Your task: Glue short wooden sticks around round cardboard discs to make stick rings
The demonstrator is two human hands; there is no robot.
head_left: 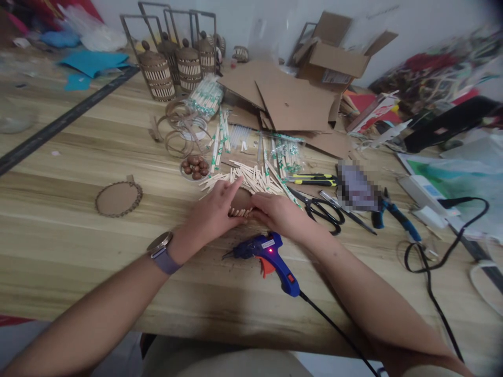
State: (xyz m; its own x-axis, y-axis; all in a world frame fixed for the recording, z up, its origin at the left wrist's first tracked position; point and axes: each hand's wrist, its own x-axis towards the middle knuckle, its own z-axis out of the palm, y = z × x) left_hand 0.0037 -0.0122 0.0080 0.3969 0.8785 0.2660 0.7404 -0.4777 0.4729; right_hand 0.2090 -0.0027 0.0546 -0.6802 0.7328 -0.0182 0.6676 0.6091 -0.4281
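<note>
A small round brown cardboard piece (pixel 241 199) with short pale sticks along its near edge is held between my hands. My left hand (pixel 214 212), with a watch at the wrist, grips its left side between thumb and fingers. On the right side, the fingers of my right hand (pixel 277 212) are pressed together against the piece. Just beyond lies a loose pile of short wooden sticks (pixel 255 177). A blue glue gun (pixel 275 259) with a lit red light rests on the table below my hands, its nozzle pointing left.
Brown balls (pixel 195 167) sit in a dish behind my left hand. Black scissors (pixel 324 210), pliers (pixel 396 215) and a black cord (pixel 428 277) lie to the right. A braid-edged disc (pixel 119 199) is at left; lantern-like objects (pixel 157 76) and cardboard (pixel 298 102) stand behind.
</note>
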